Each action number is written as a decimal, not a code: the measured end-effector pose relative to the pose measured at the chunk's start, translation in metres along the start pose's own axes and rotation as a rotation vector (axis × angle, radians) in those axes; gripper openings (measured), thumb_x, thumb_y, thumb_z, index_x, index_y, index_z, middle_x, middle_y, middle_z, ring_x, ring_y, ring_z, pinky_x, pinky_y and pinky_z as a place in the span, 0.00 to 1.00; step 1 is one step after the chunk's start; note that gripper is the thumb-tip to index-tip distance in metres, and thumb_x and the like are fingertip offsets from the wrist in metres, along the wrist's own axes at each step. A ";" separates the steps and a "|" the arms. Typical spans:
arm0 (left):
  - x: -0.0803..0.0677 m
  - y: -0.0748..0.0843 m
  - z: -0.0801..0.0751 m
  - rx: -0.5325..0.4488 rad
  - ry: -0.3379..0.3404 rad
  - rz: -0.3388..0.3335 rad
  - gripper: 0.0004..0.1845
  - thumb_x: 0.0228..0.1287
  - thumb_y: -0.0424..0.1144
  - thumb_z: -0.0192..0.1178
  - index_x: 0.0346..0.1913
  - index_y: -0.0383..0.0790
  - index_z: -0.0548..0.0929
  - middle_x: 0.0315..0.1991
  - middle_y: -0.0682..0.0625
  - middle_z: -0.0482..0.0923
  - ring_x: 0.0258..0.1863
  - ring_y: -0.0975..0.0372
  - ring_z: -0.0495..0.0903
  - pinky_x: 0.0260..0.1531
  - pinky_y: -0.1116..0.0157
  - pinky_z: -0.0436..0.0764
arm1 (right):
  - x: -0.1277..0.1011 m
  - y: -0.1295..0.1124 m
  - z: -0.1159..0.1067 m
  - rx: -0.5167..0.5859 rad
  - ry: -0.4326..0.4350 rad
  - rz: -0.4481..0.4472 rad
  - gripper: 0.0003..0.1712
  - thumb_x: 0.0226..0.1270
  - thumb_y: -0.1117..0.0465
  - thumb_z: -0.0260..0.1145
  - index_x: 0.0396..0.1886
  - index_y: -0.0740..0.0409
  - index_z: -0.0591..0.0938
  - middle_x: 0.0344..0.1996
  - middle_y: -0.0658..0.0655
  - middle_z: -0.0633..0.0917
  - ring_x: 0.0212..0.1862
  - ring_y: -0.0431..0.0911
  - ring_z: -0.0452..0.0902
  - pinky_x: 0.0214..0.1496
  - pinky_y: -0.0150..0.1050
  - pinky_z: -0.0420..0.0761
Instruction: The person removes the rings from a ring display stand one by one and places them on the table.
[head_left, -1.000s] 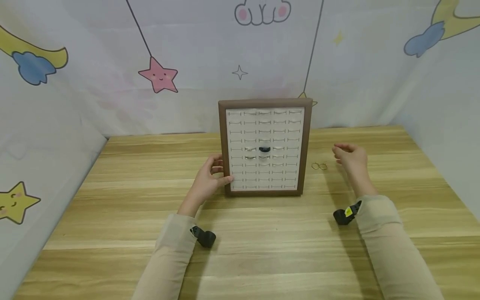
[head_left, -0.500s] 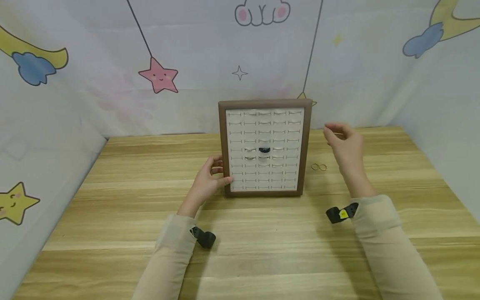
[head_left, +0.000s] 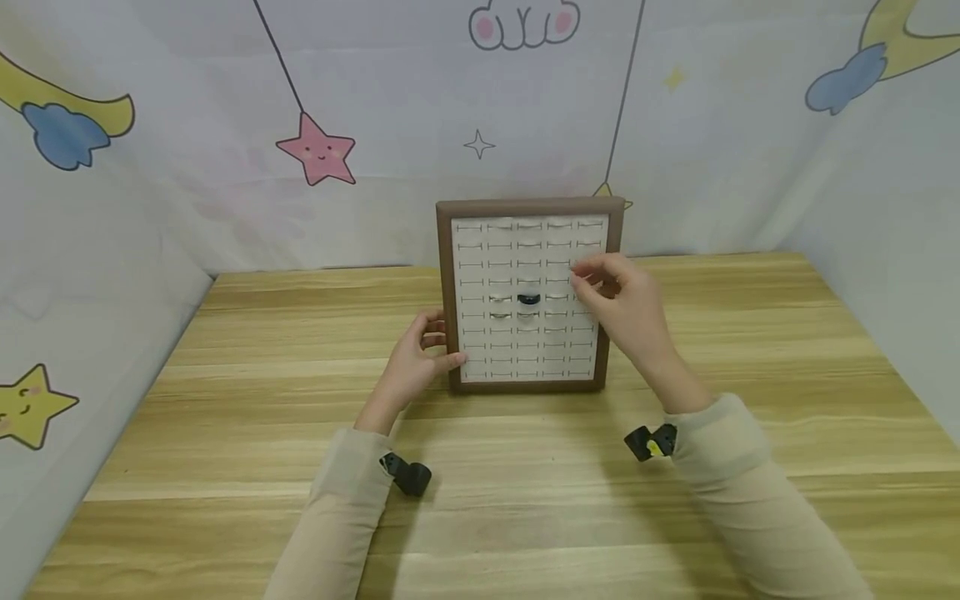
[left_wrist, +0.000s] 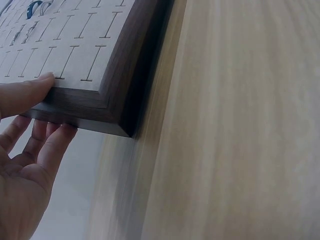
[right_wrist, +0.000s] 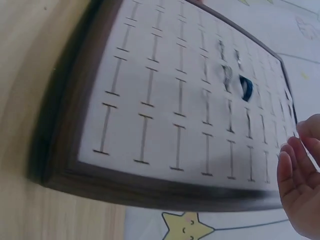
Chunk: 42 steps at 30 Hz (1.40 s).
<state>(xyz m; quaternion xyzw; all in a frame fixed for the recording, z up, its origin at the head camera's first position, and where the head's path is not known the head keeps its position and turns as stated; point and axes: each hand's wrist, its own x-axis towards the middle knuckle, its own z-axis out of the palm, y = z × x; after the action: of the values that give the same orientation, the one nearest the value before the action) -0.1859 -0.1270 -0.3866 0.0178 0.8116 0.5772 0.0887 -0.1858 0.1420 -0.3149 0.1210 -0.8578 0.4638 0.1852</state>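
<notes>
A ring display board (head_left: 525,387) with a brown frame and a white slotted panel stands upright on the table. Several silver rings and one wide dark ring (head_left: 528,299) sit in its middle slots; the dark one (right_wrist: 246,88) looks blue-black in the right wrist view. My left hand (head_left: 412,358) grips the board's left edge, thumb on the front and fingers behind, as the left wrist view also shows. My right hand (head_left: 630,304) is in front of the right slot columns, thumb and fingertips drawn together. I cannot tell whether something small is between these fingertips (right_wrist: 296,145).
The wood-grain table (head_left: 480,517) reaches back to a white cloth backdrop (head_left: 390,75) printed with stars and moons. White side walls (head_left: 67,275) flank it. Each sleeve cuff carries a small black camera (head_left: 411,477).
My right hand has risen from beside two gold rings on the table, then moved left to the board's front. It now covers where those rings lay. My left hand has stayed put.
</notes>
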 end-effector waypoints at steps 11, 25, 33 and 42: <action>0.001 -0.001 0.000 -0.004 0.001 0.008 0.37 0.55 0.29 0.67 0.68 0.41 0.62 0.63 0.41 0.67 0.63 0.47 0.69 0.62 0.51 0.73 | -0.008 -0.003 0.027 -0.113 -0.114 -0.158 0.08 0.62 0.70 0.64 0.41 0.64 0.84 0.39 0.59 0.84 0.39 0.48 0.79 0.41 0.39 0.83; 0.000 0.000 0.000 0.001 0.001 0.008 0.38 0.56 0.30 0.67 0.68 0.41 0.62 0.64 0.41 0.66 0.63 0.48 0.69 0.62 0.51 0.73 | -0.011 -0.001 0.042 -0.276 -0.063 -0.271 0.11 0.59 0.72 0.65 0.41 0.62 0.85 0.40 0.58 0.84 0.38 0.48 0.80 0.41 0.39 0.83; 0.000 -0.001 0.000 -0.002 0.002 0.011 0.37 0.56 0.29 0.67 0.68 0.40 0.62 0.63 0.40 0.66 0.63 0.47 0.69 0.62 0.51 0.73 | -0.013 0.000 0.050 -0.327 0.028 -0.337 0.10 0.57 0.73 0.67 0.39 0.62 0.85 0.37 0.58 0.83 0.39 0.50 0.80 0.37 0.40 0.84; 0.000 0.000 0.000 -0.013 0.000 0.020 0.37 0.56 0.28 0.66 0.68 0.39 0.62 0.63 0.40 0.67 0.63 0.46 0.69 0.63 0.50 0.72 | -0.012 0.000 0.054 -0.331 0.052 -0.331 0.08 0.56 0.74 0.65 0.36 0.63 0.84 0.36 0.58 0.83 0.38 0.49 0.81 0.39 0.38 0.84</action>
<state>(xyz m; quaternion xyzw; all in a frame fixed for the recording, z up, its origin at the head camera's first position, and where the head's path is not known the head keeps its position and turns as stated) -0.1856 -0.1267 -0.3867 0.0255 0.8077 0.5832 0.0829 -0.1859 0.0971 -0.3475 0.2159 -0.8857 0.2829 0.2981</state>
